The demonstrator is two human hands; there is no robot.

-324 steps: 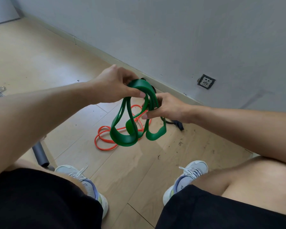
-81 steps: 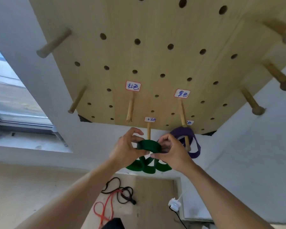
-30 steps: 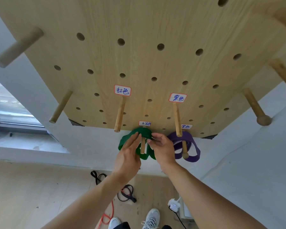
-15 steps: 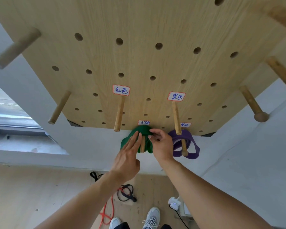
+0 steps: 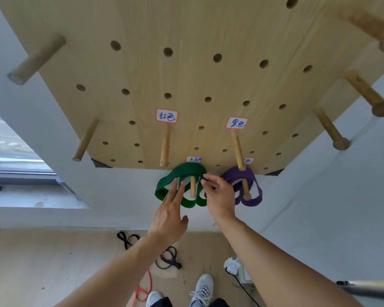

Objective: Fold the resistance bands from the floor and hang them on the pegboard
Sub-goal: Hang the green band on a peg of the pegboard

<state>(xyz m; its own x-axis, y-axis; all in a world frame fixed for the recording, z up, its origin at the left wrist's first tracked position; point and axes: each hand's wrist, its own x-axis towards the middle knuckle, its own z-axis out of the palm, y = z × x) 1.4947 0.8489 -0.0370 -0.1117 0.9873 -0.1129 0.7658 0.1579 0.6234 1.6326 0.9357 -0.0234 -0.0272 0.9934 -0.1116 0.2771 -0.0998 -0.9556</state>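
Note:
A folded green resistance band hangs over a short wooden peg at the bottom edge of the wooden pegboard. My left hand is just below it, fingers straight, the fingertips against the band's left loops. At the band's right side, my right hand pinches a strand between thumb and forefinger. A purple band hangs on the neighbouring peg to the right. On the floor below lie a red band and black bands.
Bare pegs stand under two handwritten labels above the hung bands, and longer pegs jut out at the board's left and right edges. A white plug with a black cable lies by the wall near my shoes.
The green band, held in front of the peg 2.7 s ago, now hangs on it. My left hand has slid down a little and its fingers have straightened.

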